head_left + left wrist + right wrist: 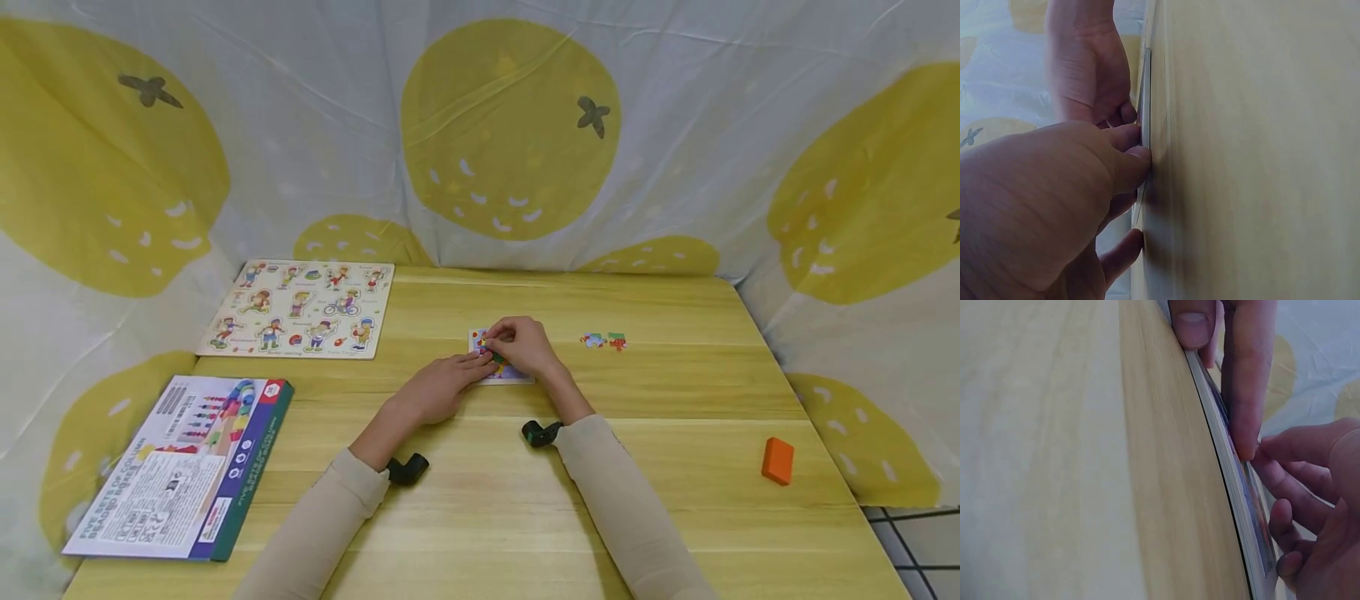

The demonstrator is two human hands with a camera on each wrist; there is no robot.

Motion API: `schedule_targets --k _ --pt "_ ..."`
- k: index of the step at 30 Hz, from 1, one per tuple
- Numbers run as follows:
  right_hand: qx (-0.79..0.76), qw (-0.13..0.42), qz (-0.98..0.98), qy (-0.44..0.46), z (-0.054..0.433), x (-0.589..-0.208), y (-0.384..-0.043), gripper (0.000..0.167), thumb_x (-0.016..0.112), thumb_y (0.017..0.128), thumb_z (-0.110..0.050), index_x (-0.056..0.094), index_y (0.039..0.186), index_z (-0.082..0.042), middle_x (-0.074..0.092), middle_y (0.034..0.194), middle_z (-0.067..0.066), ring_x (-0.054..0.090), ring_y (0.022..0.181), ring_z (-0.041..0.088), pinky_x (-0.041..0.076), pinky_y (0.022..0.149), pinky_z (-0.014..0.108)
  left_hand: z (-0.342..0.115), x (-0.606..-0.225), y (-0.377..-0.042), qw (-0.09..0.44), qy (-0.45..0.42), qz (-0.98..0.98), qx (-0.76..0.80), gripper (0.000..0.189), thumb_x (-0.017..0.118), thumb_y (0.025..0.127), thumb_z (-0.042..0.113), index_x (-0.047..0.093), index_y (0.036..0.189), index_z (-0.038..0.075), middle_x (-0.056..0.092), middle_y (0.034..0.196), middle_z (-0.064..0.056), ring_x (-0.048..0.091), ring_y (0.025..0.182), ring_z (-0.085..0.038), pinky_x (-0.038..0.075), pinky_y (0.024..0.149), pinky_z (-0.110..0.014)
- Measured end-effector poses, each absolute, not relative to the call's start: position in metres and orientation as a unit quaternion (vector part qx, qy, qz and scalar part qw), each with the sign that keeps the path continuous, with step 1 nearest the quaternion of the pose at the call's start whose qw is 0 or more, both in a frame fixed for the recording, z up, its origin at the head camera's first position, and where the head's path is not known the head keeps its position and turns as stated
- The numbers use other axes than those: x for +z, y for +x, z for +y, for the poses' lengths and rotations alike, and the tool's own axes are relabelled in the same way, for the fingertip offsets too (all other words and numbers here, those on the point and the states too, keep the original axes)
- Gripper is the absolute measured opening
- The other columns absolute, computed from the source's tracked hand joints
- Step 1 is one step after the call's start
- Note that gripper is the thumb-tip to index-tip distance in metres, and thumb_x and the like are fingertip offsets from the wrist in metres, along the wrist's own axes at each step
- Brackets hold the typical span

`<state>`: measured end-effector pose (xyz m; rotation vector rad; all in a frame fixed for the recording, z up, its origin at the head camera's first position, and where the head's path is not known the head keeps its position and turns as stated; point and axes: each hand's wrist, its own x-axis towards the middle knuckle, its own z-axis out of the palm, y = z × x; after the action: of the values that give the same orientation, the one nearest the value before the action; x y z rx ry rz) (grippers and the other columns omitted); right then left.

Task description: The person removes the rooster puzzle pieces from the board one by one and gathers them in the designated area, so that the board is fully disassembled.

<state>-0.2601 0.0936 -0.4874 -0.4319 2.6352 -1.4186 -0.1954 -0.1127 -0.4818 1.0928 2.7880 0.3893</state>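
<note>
A small jigsaw puzzle in a white-edged tray (516, 377) lies on the table, partly covered by both hands. My left hand (438, 387) rests on its left part with fingers stretched out. In the right wrist view, the left thumb (1194, 328) sits at the tray's near edge and a straight finger (1249, 387) presses on the picture. My right hand (522, 346) is over the puzzle's upper part, thumb and forefinger pinching a puzzle piece mostly hidden by the fingertips. To the right lie two loose puzzle pieces, one bluish (593, 340) and one red and green (617, 341).
A wooden board with pictures of children (300, 308) lies at the back left. In front of it is a flat printed game box (180, 467). An orange block (777, 461) stands near the right table edge. A fruit-patterned cloth (510, 125) hangs behind the table.
</note>
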Motion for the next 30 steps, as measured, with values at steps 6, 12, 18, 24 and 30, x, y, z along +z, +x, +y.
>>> schedule_targets --k 6,12,18,24,30 --pt "-0.480 0.050 0.867 -0.126 0.095 -0.489 -0.261 0.017 0.073 0.093 -0.016 0.072 0.108 -0.009 0.078 0.092 0.006 0.070 0.077 0.015 0.054 0.067 0.027 -0.112 -0.482 -0.195 0.060 0.364 0.920 0.133 0.045 0.041 0.112 0.018 0.047 0.157 0.016 0.043 0.163 -0.003 0.040 0.152 -0.025 0.037 0.122 -0.046" --pt "-0.495 0.037 0.860 -0.118 0.099 -0.489 -0.263 0.029 0.067 0.093 -0.012 0.073 0.121 -0.012 0.077 0.092 0.006 0.066 0.064 0.017 0.052 0.057 0.027 -0.111 -0.482 -0.195 0.063 0.360 0.921 0.136 0.044 0.042 0.112 0.020 0.048 0.156 0.017 0.045 0.162 -0.002 0.040 0.152 -0.025 0.037 0.123 -0.046" --pt "-0.488 0.018 0.864 -0.120 0.105 -0.485 -0.263 0.022 0.071 0.092 -0.015 0.077 0.113 -0.015 0.077 0.088 0.005 0.068 0.070 0.015 0.052 0.063 0.025 -0.110 -0.479 -0.195 0.072 0.355 0.921 0.144 0.044 0.042 0.112 0.021 0.048 0.156 0.016 0.044 0.163 -0.003 0.040 0.152 -0.027 0.035 0.124 -0.046" --pt "-0.499 0.023 0.859 -0.114 0.120 -0.480 -0.260 0.019 0.069 0.094 -0.016 0.077 0.111 -0.016 0.077 0.088 0.008 0.069 0.076 0.019 0.055 0.065 0.028 -0.110 -0.478 -0.195 0.077 0.352 0.923 0.137 0.044 0.043 0.112 0.021 0.048 0.156 0.017 0.043 0.164 -0.004 0.039 0.152 -0.030 0.036 0.123 -0.048" --pt "-0.490 0.016 0.866 -0.100 0.143 -0.478 -0.262 0.016 0.069 0.096 -0.019 0.078 0.109 -0.018 0.077 0.092 0.006 0.068 0.082 0.021 0.053 0.070 0.032 -0.112 -0.479 -0.194 0.071 0.349 0.923 0.144 0.045 0.046 0.111 0.019 0.049 0.156 0.018 0.041 0.165 -0.003 0.039 0.152 -0.031 0.037 0.122 -0.049"
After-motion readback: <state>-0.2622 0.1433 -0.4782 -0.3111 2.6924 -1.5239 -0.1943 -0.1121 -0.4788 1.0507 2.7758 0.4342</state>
